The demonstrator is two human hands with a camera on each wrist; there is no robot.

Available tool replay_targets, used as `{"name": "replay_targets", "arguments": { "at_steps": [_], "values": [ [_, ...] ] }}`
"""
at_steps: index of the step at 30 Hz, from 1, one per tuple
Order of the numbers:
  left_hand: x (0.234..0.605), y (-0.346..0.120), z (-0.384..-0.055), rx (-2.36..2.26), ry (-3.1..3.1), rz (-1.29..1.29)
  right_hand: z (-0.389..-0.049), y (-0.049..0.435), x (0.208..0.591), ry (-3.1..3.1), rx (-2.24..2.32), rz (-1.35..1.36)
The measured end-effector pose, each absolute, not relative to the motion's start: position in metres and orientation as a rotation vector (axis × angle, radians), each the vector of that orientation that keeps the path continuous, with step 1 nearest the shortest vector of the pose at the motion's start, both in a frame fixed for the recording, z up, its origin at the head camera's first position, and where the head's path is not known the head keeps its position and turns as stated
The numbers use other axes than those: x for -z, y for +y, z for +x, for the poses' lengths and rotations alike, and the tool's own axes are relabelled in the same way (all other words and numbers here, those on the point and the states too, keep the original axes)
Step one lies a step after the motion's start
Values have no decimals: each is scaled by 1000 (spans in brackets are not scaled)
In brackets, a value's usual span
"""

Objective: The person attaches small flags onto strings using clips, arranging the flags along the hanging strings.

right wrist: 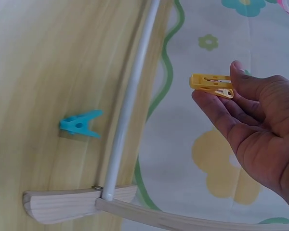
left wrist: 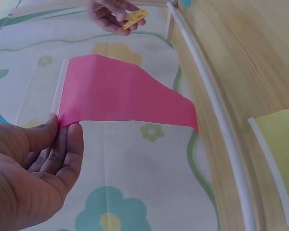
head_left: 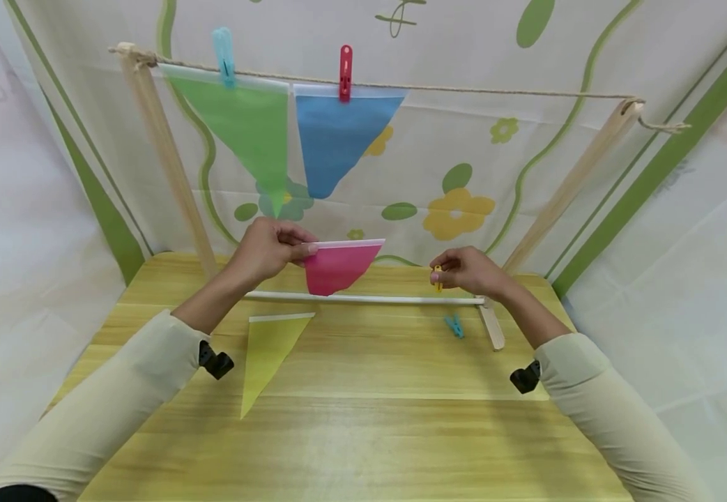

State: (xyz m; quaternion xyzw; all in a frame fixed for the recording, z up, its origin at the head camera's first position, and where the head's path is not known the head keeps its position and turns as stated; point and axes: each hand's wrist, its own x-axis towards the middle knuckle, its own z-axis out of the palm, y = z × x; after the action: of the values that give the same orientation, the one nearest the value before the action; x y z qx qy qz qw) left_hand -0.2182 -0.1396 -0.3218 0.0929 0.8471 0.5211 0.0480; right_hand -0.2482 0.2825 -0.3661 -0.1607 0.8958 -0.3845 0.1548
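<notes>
Pink pennant (head_left: 343, 268) was in your left hand (head_left: 272, 245), raised over the far part of the table (head_left: 401, 432). In the head view, your left forearm (head_left: 215, 300) ran up from 7 o'clock, and your thumb (head_left: 304, 251) lay across the near face of the pennant's left corner, pinching it against the fingers. Its white edge (head_left: 350, 244) pointed to 3 o'clock, tilted slightly up at the free end, and the pink part narrowed toward 6 o'clock, ending bluntly. From the left wrist, you saw its long axis run from that edge to between 3 and 4 o'clock.

At the pennant's 3 o'clock, your right hand (head_left: 468, 270) held the yellow clip (head_left: 438, 279), gripped by thumb and fingers, your right forearm (head_left: 532, 314) reaching toward 10 o'clock. The clip stood nearly upright in the head view; from the right wrist, it lay along 9 to 3 o'clock, its free end at 9.

From the pennant, the turquoise clip (head_left: 454, 326) lay at 4 o'clock on the table, and the yellow pennant (head_left: 270, 355) between 7 and 8. The blue pennant (head_left: 347, 132) hung at 12 under a red clip (head_left: 346, 73), the green pennant (head_left: 244, 118) at 11 under a light-blue clip (head_left: 224, 56), both on the cord (head_left: 495, 90).
</notes>
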Motion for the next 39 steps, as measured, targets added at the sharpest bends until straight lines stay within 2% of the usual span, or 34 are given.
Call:
{"name": "replay_targets", "arguments": {
  "at_steps": [25,39],
  "values": [
    [299,-115,-218,-1671,2659,372,-247,282,306,2727,1130,-500],
    [283,-97,-216,-1749,2620,366,-240,281,260,2793,1180,-502]
  ]
}}
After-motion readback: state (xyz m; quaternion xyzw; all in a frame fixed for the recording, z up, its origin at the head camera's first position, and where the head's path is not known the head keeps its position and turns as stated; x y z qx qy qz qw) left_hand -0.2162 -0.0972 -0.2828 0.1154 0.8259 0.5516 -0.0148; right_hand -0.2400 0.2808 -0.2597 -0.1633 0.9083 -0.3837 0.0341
